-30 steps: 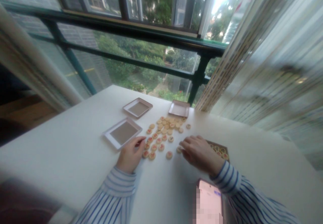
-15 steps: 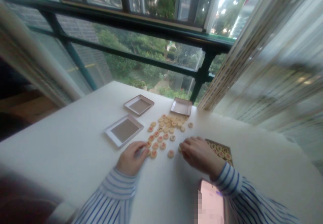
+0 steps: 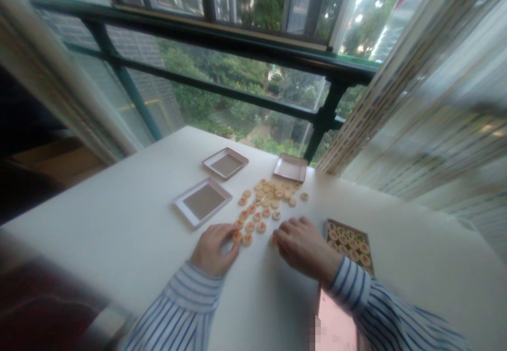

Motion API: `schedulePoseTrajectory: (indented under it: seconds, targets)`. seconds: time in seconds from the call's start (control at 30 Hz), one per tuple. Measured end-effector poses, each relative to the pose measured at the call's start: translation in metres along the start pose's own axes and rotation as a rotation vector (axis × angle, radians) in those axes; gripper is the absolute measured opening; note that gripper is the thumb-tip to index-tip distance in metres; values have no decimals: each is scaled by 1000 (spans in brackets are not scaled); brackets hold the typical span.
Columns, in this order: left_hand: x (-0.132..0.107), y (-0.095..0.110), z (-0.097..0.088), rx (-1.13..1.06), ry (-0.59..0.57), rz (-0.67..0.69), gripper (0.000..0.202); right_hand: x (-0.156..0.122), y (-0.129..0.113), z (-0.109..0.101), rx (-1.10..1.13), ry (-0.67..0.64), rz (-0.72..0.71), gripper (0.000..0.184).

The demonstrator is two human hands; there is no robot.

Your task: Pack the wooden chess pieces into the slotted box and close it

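Observation:
Round wooden xiangqi pieces (image 3: 261, 227) with red or dark characters lie spread over the white table. At the left edge of the spread, my left hand (image 3: 216, 248) has its thumb and index finger curved around a red-marked piece (image 3: 236, 236) that rests on the table. My right hand (image 3: 303, 248) is to the right of the loose pieces, its fingers bent down over a piece (image 3: 273, 239), mostly hidden under the fingertips. Just right of that hand is a tray (image 3: 370, 266) with rows of pieces, partly covered by my wrist.
Two shallow trays (image 3: 178, 203) (image 3: 244, 162) stand at the left, another tray (image 3: 303, 174) at the back right. A phone (image 3: 336, 319) lies under my right forearm. Beyond the table (image 3: 119, 208) are a green railing (image 3: 222, 87) and window.
My right hand has moved left, over the loose piece, uncovering more of the filled tray. My left hand stays by the same pieces. The view has shifted slightly.

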State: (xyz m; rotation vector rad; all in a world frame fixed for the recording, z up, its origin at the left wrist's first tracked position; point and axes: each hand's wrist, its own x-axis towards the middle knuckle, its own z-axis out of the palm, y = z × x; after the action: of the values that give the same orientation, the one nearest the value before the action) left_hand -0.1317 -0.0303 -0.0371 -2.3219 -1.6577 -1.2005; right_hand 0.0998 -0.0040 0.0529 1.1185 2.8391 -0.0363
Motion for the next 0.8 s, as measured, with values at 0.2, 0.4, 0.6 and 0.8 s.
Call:
schedulePoseTrajectory:
  seconds: [0.2,0.4,0.6,0.8]
  targets:
    - [-2,-1,2,19,-49,-43,21,2,-10,4,2,12,-13,16]
    - [-3,-3,4,18,-49,-51,21,4,-17,6,12,14,-24,16]
    - [-1,-1,4,-1,-47,-52,19,1,-15,6,18,38,-7,19]
    - [0,1,1,-21,-19,-112,20,-4,-13,6,29,16,11,17]
